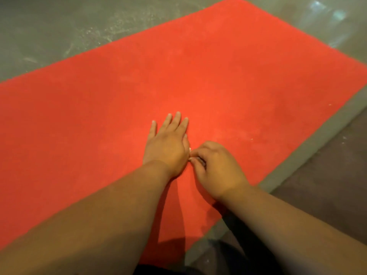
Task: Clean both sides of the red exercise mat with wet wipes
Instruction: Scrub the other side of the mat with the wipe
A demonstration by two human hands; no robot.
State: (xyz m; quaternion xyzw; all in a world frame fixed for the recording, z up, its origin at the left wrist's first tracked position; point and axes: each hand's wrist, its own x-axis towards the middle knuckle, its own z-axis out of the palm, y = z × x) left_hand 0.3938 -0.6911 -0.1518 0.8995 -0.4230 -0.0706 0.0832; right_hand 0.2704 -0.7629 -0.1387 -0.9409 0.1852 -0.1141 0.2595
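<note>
Red mat (218, 66): on floor (49, 26), beneath both hands.
Left hand (166, 145): fingers (175, 121) straight, flat on mat.
Right hand (216, 167): fingers curled beside left thumb; contents unclear.

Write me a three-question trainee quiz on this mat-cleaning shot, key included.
1. True or false: the left hand lies flat, fingers straight, on the red mat.
2. Pick one: the right hand is A) raised high in the air, B) curled on the mat right beside the left hand, C) out of view.
3. Fill in: the mat lies on a grey ____.
Key: 1 true; 2 B; 3 floor.
</note>
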